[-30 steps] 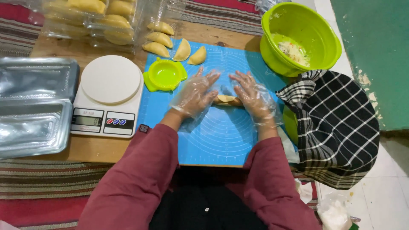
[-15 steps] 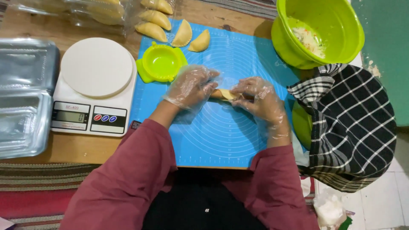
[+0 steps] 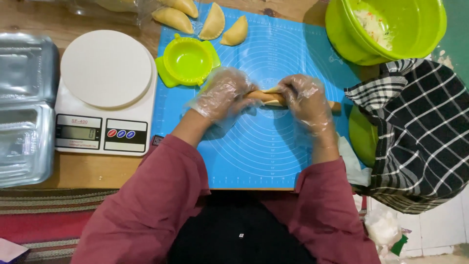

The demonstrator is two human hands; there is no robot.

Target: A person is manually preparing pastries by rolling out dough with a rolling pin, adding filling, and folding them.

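Both hands wear thin see-through gloves and work over the blue mat [image 3: 264,146]. The left hand [image 3: 222,95] and the right hand [image 3: 305,100] are each closed around a wooden rolling pin [image 3: 273,98], which lies across the middle of the mat with a bit of pale dough [image 3: 273,90] pressed on it. It looks like the dough is only now being rolled flat, so this piece is not filled or folded yet. Some work is already done: three folded pastries [image 3: 212,22] lie at the top edge of the mat. A green press mould [image 3: 188,61] sits open and empty on the mat's top left part. A green bowl of filling [image 3: 386,29] stands past the mat's top right corner, and a white kitchen scale [image 3: 105,93] stands just left of the mat. A moment ago the hands were nearer the mat's top and closer together; now they sit lower and wider apart, and the pin shows more.
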